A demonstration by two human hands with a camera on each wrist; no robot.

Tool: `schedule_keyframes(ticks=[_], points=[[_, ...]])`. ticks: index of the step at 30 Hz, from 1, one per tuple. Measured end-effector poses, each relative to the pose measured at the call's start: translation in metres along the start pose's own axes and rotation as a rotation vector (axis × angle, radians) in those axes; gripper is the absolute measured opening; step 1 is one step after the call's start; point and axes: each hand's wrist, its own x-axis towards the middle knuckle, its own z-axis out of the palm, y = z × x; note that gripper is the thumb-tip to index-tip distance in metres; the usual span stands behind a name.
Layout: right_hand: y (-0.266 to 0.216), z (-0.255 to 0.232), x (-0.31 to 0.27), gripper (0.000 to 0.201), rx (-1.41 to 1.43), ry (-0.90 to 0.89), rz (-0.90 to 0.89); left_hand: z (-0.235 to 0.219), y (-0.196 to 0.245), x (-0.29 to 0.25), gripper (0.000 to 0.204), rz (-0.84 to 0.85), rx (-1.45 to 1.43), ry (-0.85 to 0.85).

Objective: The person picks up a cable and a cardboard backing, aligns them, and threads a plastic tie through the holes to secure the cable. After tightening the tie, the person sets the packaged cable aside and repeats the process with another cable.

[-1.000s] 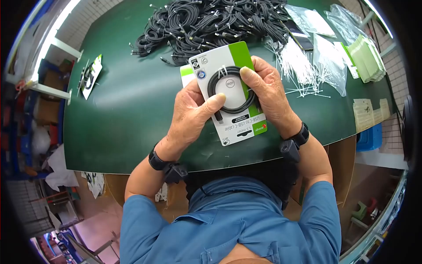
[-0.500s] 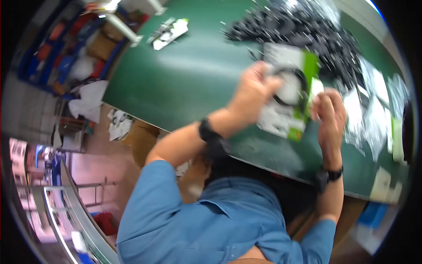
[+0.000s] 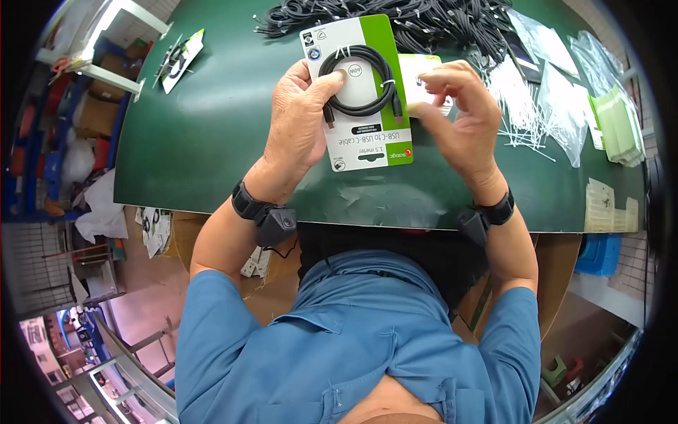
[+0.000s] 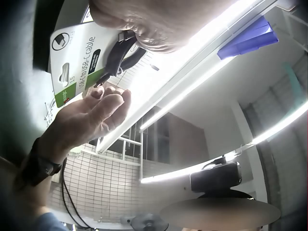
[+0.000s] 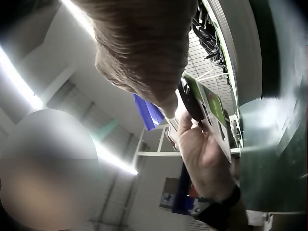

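Observation:
A white-and-green card (image 3: 387, 145) with a coiled black cable (image 3: 362, 111) tied to it is tilted slightly in the head view. The left hand (image 3: 296, 120) grips its left edge, thumb on the front inside the coil, fingers hidden behind. Right of the card, the right hand (image 3: 466, 116) has loosely bent fingers and its thumb apart from them. Between the two hands, partly behind the front card, shows a second white-and-green card (image 3: 417, 63); what supports it is unclear. The left wrist view shows the right hand (image 4: 86, 118) beside the card (image 4: 72, 60).
Many black cables (image 3: 452, 25) are heaped at the table's back. White ties (image 3: 512, 92), plastic bags (image 3: 561, 116) and a stack of green-and-white cards (image 3: 616, 127) lie at the right. Another carded cable (image 3: 182, 62) lies at the left; a blue bin (image 3: 599, 253) stands beyond the front right edge.
The right hand has come off the front card and moved right. The second card, seen at the left of the front card before, now shows at its right. The left hand keeps its grip.

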Motion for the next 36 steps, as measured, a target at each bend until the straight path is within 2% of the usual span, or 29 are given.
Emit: schedule_keyframes(ticks=[3,7,10,11,14,16,18,23,26,28,30,31,32,33,34,35,36], points=[[-0.019,0.000,0.011,0.031,-0.413,-0.183,-0.558,0.003,-0.011,-0.001,0.019,-0.039,0.022,-0.038],[-0.013,0.009,-0.002,0.031,-0.582,-0.271,-0.578,0.009,-0.019,-0.003,0.020,-0.081,0.068,-0.086],[-0.015,0.001,-0.002,0.030,-0.592,-0.307,-0.603,0.018,-0.022,-0.006,0.020,-0.089,0.066,-0.091],[-0.013,0.002,0.001,0.029,-0.580,-0.315,-0.634,0.021,-0.027,-0.007,0.021,-0.061,0.138,-0.079],[-0.012,0.000,0.003,0.028,-0.561,-0.344,-0.585,0.019,-0.032,-0.002,0.023,0.020,0.293,-0.091],[-0.013,0.000,0.004,0.027,-0.566,-0.363,-0.584,0.011,-0.044,-0.001,0.023,-0.031,0.362,-0.030],[-0.016,0.001,0.005,0.026,-0.568,-0.369,-0.610,0.010,-0.052,0.000,0.024,-0.008,0.280,-0.066],[-0.021,0.010,0.003,0.029,-0.538,-0.360,-0.587,0.009,-0.031,-0.006,0.025,-0.006,0.298,-0.049],[-0.027,0.016,0.006,0.033,-0.492,-0.320,-0.561,0.002,-0.016,0.001,0.017,0.148,0.239,0.006],[-0.030,0.013,0.009,0.032,-0.470,-0.222,-0.541,-0.035,-0.001,0.022,0.013,0.224,0.370,0.068],[-0.028,0.008,0.010,0.032,-0.483,-0.181,-0.506,-0.071,0.036,0.042,0.013,0.342,0.579,0.149],[-0.020,0.007,0.012,0.031,-0.468,-0.187,-0.485,-0.103,0.053,0.061,0.018,0.384,0.845,0.230],[-0.013,0.002,0.009,0.030,-0.464,-0.193,-0.447,-0.153,0.057,0.094,0.028,0.703,1.185,0.364],[-0.009,-0.001,0.006,0.029,-0.458,-0.207,-0.403,-0.204,0.076,0.126,0.037,0.880,1.520,0.358],[-0.006,-0.001,0.007,0.029,-0.454,-0.214,-0.366,-0.226,0.111,0.137,0.044,0.747,1.371,0.225],[-0.004,0.005,0.010,0.031,-0.461,-0.193,-0.329,-0.243,0.135,0.148,0.045,0.400,1.188,0.379],[-0.002,-0.003,0.007,0.033,-0.489,-0.159,-0.288,-0.224,0.147,0.138,0.049,0.242,0.773,0.475]])
